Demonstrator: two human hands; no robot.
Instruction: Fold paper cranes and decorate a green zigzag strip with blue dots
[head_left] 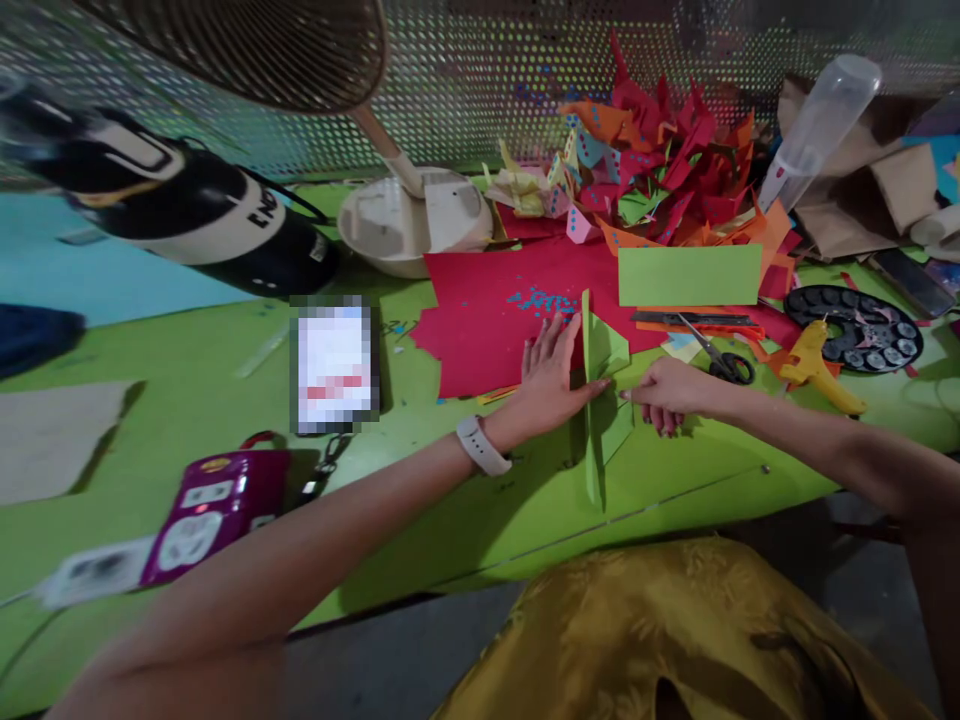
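Note:
A folded piece of green paper (611, 435) lies near the table's front edge, with one long narrow flap standing up along its left side. My left hand (547, 378) rests flat to the left of this flap, fingers stretched forward and the thumb reaching across onto the paper. On the other side, my right hand (667, 392) is closed, its thumb and forefinger at the paper's right edge. Its other fingers are curled under. Behind my left hand, a red sheet (480, 330) bears a scatter of small blue paper bits (544, 302).
Scissors (724, 362), a green strip (690, 275), a yellow glue gun (817, 365) and a black round palette (855, 325) lie rightward. Folded coloured papers (667, 160) are heaped behind. Leftward are a fan base (416, 225), bottle (217, 215), phone (335, 365) and purple power socket (217, 505).

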